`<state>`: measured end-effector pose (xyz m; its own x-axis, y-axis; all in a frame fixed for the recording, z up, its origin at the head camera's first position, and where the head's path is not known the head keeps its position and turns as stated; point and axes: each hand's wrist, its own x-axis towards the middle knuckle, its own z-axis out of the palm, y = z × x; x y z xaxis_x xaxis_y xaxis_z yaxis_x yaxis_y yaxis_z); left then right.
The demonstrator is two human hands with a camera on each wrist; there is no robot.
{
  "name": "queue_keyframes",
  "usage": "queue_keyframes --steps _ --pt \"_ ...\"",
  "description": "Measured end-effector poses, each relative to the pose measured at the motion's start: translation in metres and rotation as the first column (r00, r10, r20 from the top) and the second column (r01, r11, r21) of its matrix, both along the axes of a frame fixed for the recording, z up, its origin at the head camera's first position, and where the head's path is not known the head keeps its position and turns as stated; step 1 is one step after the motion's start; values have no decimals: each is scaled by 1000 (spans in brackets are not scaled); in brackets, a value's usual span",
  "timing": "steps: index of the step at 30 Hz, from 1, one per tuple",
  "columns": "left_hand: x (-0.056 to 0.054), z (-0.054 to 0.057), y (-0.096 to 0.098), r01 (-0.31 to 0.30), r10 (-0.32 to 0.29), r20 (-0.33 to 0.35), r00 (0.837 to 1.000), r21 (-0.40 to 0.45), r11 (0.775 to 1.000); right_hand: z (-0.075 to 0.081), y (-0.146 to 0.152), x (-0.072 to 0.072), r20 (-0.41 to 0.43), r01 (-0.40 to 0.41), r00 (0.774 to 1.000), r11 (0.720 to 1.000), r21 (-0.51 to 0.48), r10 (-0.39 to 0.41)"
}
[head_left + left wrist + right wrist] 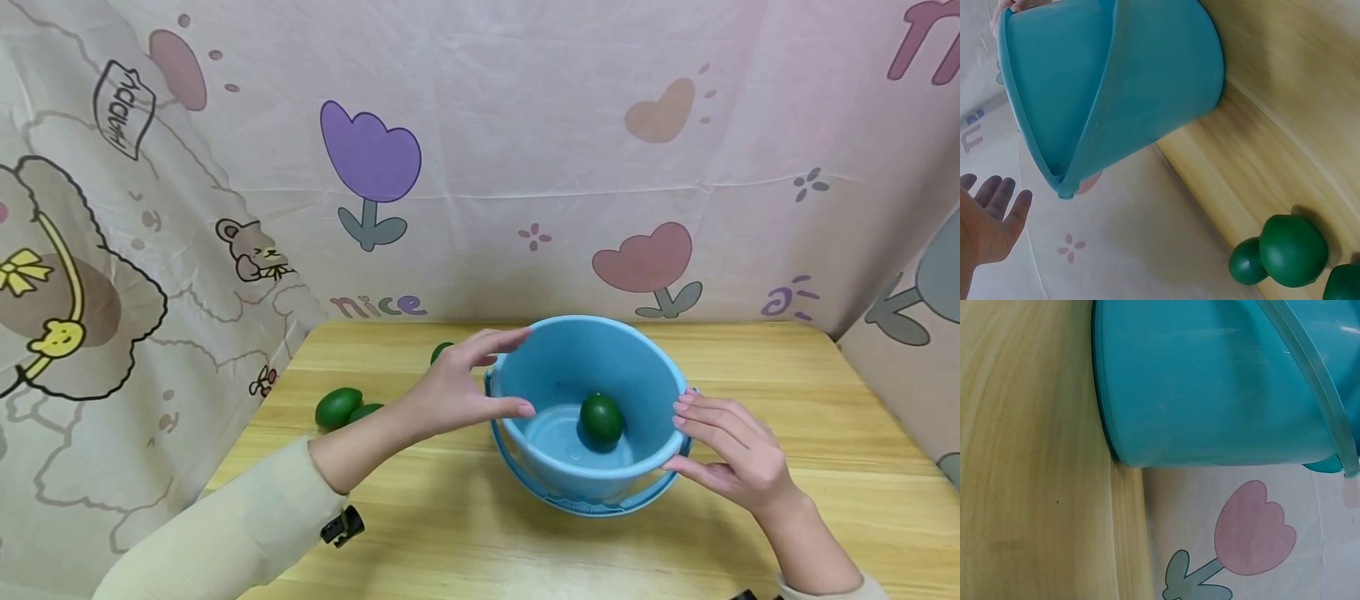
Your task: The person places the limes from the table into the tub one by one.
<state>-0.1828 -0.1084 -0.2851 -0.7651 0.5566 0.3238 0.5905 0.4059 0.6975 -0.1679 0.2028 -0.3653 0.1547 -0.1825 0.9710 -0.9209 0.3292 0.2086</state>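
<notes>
A light blue bucket [592, 479] stands on the wooden table, its opening toward the head camera and its handle [577, 506] hanging down in front. One smooth, dark green oval fruit [602, 419] lies inside on the bottom. My right hand [738, 450] holds the bucket's right rim, fingertips over the edge and thumb lower down. At the left rim, my left hand [468, 383] is spread, thumb and fingers apart. The left wrist view shows this hand [991, 222] with a gap between it and the bucket [1147, 81]. Only the bucket's side [1210, 387] appears in the right wrist view.
Left of the bucket, several more green fruits [339, 408] lie on the table [810, 467], partly hidden behind the left arm. Another fruit [441, 351] sits farther back. A patterned cloth [480, 167] hangs behind the table's far edge and along its sides.
</notes>
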Motion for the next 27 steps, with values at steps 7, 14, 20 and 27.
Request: queue_keyframes --steps 7,14,20,27 --pt "-2 -3 -12 -40 40 -31 999 4 999 -1 0 0 8 5 1000 1000 2 -5" --pt "-5 -5 -23 -64 65 -52 997 21 998 0 -1 0 1 -7 1000 1000 -7 7" --pt "-7 -4 -30 -90 92 -73 993 33 995 1 -1 0 -2 -1 1000 1000 -10 1" --pt "-10 -4 -39 -146 148 -42 988 44 988 0 -1 0 -2 -1 1000 1000 -7 1"
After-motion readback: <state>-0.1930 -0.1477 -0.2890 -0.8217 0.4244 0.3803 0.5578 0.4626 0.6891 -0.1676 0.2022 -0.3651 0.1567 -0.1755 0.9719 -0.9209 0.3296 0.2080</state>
